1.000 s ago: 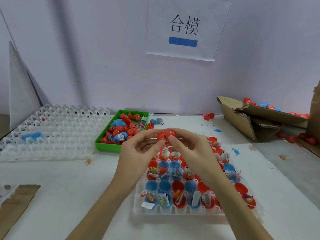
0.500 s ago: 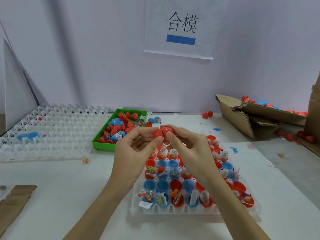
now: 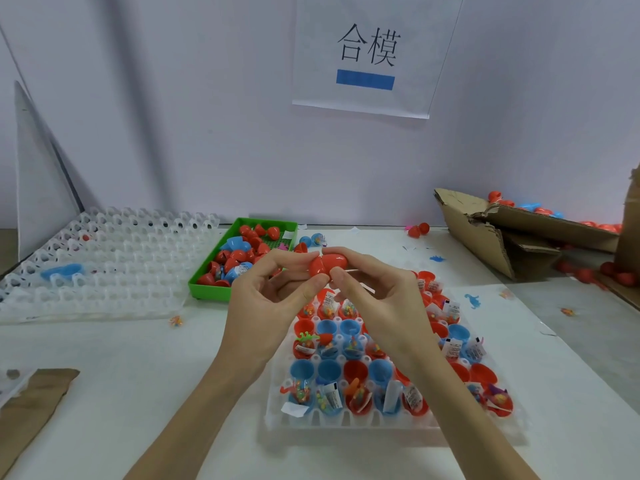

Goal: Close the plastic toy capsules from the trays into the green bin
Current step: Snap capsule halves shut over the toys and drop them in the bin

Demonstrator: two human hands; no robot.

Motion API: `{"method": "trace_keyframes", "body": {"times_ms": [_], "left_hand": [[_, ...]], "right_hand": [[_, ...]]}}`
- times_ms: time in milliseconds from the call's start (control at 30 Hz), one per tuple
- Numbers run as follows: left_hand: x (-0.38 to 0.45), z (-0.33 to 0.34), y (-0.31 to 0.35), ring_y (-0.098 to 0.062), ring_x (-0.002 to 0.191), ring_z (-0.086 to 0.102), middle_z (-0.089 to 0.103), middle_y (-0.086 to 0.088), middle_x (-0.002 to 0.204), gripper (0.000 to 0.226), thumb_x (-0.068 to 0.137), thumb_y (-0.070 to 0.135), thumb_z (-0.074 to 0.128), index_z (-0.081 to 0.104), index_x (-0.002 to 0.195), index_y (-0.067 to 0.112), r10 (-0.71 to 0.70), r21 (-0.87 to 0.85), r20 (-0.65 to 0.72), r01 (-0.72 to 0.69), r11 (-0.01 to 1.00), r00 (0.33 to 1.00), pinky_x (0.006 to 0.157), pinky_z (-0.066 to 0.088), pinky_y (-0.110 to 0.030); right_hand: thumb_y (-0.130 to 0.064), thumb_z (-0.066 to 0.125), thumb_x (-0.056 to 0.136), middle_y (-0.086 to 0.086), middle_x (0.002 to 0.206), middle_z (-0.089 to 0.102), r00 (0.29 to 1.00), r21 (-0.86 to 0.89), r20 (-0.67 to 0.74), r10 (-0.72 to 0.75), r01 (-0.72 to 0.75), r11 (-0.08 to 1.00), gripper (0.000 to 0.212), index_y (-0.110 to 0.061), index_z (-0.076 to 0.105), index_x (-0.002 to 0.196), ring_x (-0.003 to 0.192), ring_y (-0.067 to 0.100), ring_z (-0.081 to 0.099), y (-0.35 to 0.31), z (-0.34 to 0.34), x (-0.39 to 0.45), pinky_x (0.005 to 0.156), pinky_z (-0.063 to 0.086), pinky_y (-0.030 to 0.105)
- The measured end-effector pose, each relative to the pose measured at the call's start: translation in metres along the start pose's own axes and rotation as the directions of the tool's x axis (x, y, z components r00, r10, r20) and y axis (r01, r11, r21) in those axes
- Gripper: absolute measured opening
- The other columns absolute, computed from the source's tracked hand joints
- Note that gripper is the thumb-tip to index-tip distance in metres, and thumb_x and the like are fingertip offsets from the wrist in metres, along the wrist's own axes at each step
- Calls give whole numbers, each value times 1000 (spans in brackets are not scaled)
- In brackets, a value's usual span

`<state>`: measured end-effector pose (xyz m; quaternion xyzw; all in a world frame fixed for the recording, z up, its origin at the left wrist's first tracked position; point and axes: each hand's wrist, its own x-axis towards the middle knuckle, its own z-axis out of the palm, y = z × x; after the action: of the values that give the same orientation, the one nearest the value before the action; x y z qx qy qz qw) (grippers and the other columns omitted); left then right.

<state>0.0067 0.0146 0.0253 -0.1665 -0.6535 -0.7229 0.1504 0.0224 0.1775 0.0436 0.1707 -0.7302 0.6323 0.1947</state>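
Note:
A red plastic capsule (image 3: 327,263) is held above the table, its two halves pressed together between both hands. My left hand (image 3: 273,303) pinches the left half with thumb and fingers. The right half is pinched by my right hand (image 3: 377,299). Below them lies a white tray (image 3: 346,419) holding several open red and blue capsule halves with small toys and packets inside. The green bin (image 3: 207,287) sits behind and to the left, with several red and blue capsules in it.
A stack of clear empty trays (image 3: 104,268) lies at the left. Torn cardboard boxes (image 3: 502,233) with loose capsules stand at the right. Brown cardboard (image 3: 31,403) lies at the near left edge. Loose capsules (image 3: 417,230) sit by the wall.
The two red halves have come together in my fingers, and the capsule has tilted so its right end sits higher. Both hands stay over the tray.

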Motion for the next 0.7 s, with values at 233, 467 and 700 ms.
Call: {"method": "trace_keyframes", "body": {"times_ms": [233,467,700], "left_hand": [[0,-1,-2,-16,99,77,81,4,101,31,82,18,83,77,112,18,9,0,8,-9,1000,1000,88,61,-24],[-1,2,-3,-20,101,77,81,-2,103,28,84,32,81,79,110,22,-71,-100,-9,70,992,997,92,59,-25],[1,-2,-4,-26,92,77,79,-9,99,25,89,36,74,79,106,19,-167,-145,31,170,975,985,92,61,-36]], "right_hand": [[-33,65,92,-30,104,72,999,-57,6,-42,42,997,26,-48,64,113,100,2,71,2,2,-2,78,55,11],[-5,49,105,-10,118,65,994,-238,80,-76,93,967,47,-43,50,132,100,5,64,10,0,-5,84,56,17],[-35,53,102,-17,112,61,994,-258,54,-98,109,960,29,-52,52,125,106,4,62,10,7,-6,79,54,12]]}}
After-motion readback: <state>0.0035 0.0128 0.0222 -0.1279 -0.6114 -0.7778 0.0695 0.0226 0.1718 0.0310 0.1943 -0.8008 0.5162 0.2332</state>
